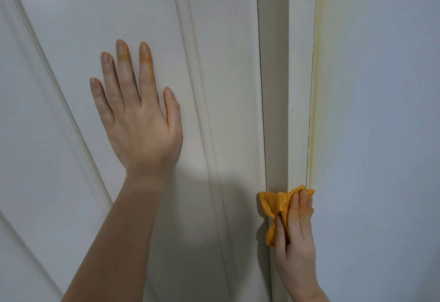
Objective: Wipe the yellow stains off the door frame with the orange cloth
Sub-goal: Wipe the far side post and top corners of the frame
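I'm indoors in what looks like a home, facing a cream panelled door [95, 27] with moulded trim, its door frame [285, 87] and a painted wall [381, 87].

Orange cloth [276, 202], cream-white door frame [298, 87] edged with yellow stains [315, 82], pale blue-grey wall [381, 111].

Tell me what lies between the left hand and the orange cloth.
Head view: only bare door, its vertical moulding and the dark seam at the door frame that the orange cloth touches.
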Demonstrator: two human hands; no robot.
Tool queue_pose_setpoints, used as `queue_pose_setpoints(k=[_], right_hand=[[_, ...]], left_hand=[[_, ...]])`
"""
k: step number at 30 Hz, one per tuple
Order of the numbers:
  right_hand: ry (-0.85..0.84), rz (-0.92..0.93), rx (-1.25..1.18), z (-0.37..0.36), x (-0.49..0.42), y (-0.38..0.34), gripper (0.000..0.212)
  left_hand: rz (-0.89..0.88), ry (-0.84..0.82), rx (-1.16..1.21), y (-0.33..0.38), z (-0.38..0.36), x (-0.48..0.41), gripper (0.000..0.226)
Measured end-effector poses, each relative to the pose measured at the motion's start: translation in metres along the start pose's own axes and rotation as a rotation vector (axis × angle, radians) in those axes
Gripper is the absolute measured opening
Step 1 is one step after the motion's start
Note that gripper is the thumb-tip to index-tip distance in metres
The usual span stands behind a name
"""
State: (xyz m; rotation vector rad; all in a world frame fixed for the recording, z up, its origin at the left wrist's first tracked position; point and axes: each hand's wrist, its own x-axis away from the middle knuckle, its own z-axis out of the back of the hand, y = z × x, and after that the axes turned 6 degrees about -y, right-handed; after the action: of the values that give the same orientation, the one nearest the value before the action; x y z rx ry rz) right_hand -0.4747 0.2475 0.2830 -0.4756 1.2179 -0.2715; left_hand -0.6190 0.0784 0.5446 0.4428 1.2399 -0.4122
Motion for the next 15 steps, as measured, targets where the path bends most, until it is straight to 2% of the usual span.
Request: queue_pose_setpoints(k=[4,10,15], right_hand=[[0.032,0.068,0.039,0.004,-0.021,-0.008,0.078],[0.088,0.201,0.099,0.018,-0.102,-0.041,0.075],[0.102,0.235,0.193,0.031,-0.158,-0.064,0.073]], left_hand=[[-0.001,0.012,0.003,0.0,-0.001,0.0,0.065],[0.001,0.008,0.024,0.0,0.0,-0.001,0.066],[0.002,-0.016,0.059,-0.001,0.002,-0.004,0.069]])
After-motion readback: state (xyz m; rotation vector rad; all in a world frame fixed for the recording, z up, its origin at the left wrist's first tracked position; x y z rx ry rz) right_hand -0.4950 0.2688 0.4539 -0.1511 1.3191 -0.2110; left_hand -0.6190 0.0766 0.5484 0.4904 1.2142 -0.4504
